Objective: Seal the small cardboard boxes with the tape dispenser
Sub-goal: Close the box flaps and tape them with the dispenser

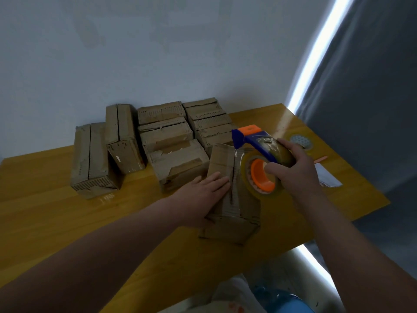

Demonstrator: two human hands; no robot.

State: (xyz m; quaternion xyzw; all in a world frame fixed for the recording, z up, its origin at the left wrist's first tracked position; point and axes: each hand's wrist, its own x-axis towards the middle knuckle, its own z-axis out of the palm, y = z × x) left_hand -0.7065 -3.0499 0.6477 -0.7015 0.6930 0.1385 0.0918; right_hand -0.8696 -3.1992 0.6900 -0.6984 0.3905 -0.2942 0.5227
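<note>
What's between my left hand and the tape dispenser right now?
In the head view, just the top of the box: its centre seam runs between the left hand and the tape dispenser.

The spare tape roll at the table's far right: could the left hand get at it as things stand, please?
Probably not easily. The left hand lies flat on the box, and the right hand with the tape dispenser sits between it and the tape roll.
</note>
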